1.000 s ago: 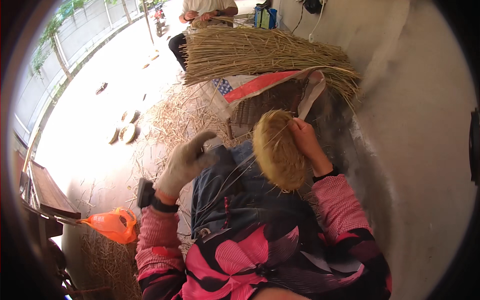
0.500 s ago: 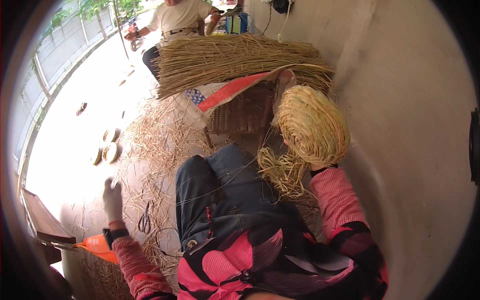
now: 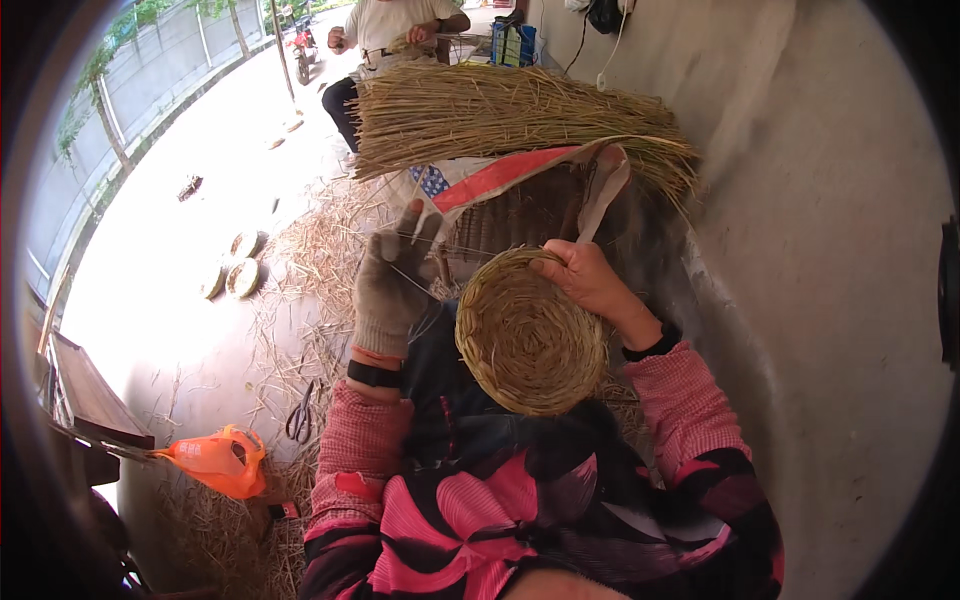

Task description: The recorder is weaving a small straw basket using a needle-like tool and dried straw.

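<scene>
A round, shallow straw basket hangs over my lap with its hollow inside facing me. My right hand grips its upper right rim, thumb on the inner side and fingers behind, out of sight. To the left of the basket is my left hand, in a grey-brown glove. Its fingers are partly curled, with the index finger pointing up. A thin pale thread runs from the basket's rim to this hand and loops about its fingers.
A big straw bundle lies ahead on a striped sack. Scissors and an orange plastic bag are at my left. Small woven rounds sit on the straw-littered floor. Beyond, a person sits; a wall rises right.
My left hand has come in from the far left to the thread beside the basket. The basket has been lowered leftward and turned from its outer side to its hollow side.
</scene>
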`<state>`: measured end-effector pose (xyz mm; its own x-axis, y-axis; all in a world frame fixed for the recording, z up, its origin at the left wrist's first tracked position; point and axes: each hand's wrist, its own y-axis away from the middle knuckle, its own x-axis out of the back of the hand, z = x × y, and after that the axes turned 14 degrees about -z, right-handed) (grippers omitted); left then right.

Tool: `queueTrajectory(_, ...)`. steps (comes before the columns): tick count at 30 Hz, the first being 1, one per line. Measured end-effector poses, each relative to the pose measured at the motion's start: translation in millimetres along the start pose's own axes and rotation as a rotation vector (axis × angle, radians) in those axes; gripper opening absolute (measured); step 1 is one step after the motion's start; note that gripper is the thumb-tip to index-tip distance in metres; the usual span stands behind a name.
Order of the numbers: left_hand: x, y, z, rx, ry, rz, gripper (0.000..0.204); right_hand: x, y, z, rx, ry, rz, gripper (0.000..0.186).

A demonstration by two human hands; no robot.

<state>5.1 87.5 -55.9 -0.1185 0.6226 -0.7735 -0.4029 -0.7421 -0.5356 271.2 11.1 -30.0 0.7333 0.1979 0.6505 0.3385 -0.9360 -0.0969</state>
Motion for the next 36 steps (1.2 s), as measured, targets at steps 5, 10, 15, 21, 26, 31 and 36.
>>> queueTrajectory(5,22,36,37,0.358,-0.016,-0.23,0.034,-27,1,16,-0.007,0.494,0.15,0.037)
queueTrajectory(10,10,46,20,0.641,-1.174,-0.011,0.034,-69,-2,10,0.186,0.632,0.103,0.029)
queueTrajectory(15,18,29,1,0.285,-0.127,0.334,0.031,-73,-1,11,0.205,0.649,0.078,0.02)
queueTrajectory(21,12,67,28,0.47,-0.591,0.268,0.033,-79,8,15,0.32,0.608,0.118,0.015)
queueTrajectory(26,-34,72,-9,0.461,-2.082,-0.322,0.025,-65,7,11,0.27,0.671,0.008,0.016)
queueTrajectory(31,-34,71,-21,0.624,-2.11,-0.265,0.026,-12,18,-2,0.102,0.564,-0.244,0.022)
queueTrajectory(36,-34,68,-24,0.701,-2.107,-0.249,0.027,14,47,14,-0.156,0.535,-0.336,0.022)
